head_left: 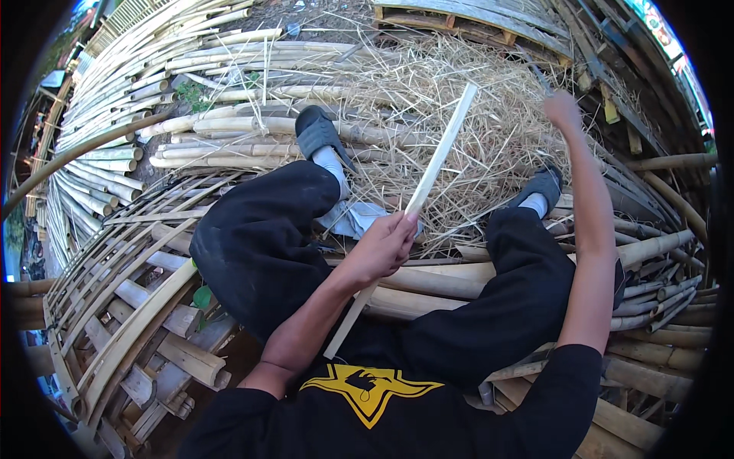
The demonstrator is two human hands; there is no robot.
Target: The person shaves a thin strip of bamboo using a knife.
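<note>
My left hand point(384, 243) is closed around the middle of a long, flat, pale bamboo strip point(446, 153). The strip slants from near my lap up and away to the right, its far end over the shavings. Stretched out at the far right, my right hand point(563, 113) is a closed fist around a thin knife point(540, 79). The blade points away from me, apart from the strip; its handle is hidden in the fist. Bamboo shavings point(474, 115) lie in a heap beneath the strip and between my feet.
Long bamboo poles point(222, 52) are piled at the far left. A slatted bamboo frame point(126, 306) stands at my left, with split bamboo pieces point(191, 359) beside it. A wooden pallet point(478, 24) lies beyond the shavings. Planks and bamboo poles point(665, 294) crowd the right side.
</note>
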